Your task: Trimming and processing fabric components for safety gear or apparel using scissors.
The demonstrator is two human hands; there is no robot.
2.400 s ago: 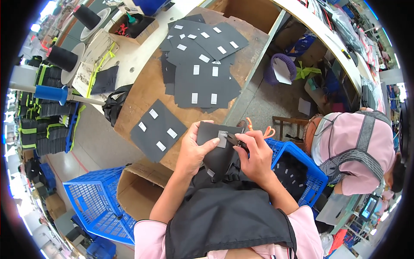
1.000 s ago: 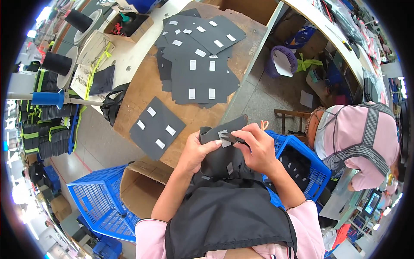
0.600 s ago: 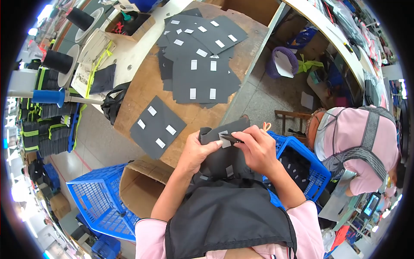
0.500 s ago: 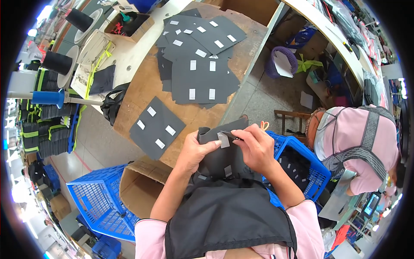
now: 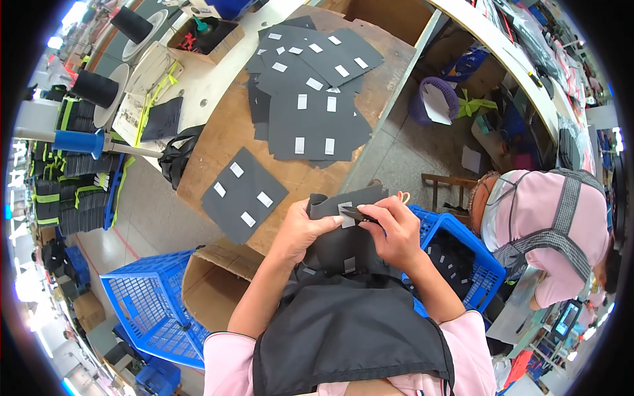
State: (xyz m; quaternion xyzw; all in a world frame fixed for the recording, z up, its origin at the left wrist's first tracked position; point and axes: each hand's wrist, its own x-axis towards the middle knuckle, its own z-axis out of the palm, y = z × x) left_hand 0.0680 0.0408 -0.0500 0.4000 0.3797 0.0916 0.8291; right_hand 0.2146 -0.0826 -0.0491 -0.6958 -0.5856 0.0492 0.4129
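Observation:
My left hand [image 5: 300,230] grips a folded black fabric panel [image 5: 333,244] by its upper left part, thumb on top. The panel carries pale rectangular patches; one patch [image 5: 346,215] lies just beyond the thumb tip. In my right hand [image 5: 395,228] is a pair of dark thread snips [image 5: 354,214], closed round by the fingers. Their tips lie over that patch, and whether they touch it I cannot tell. An orange-yellow loop [image 5: 404,197] shows behind the right fingers. The panel's lower part hangs in front of my black apron [image 5: 350,330].
Ahead, a wooden table [image 5: 224,125] bears a pile of black panels [image 5: 310,122] and a single panel [image 5: 243,195]. A cardboard box [image 5: 214,284] and blue crate [image 5: 152,303] stand left. Another blue crate [image 5: 485,280] with panels and a seated person [image 5: 548,224] are on the right.
The thread snips have swung, and their tips now point left across the patch by my left thumb. The panel's raised upper edge has dropped slightly. My left hand keeps its hold.

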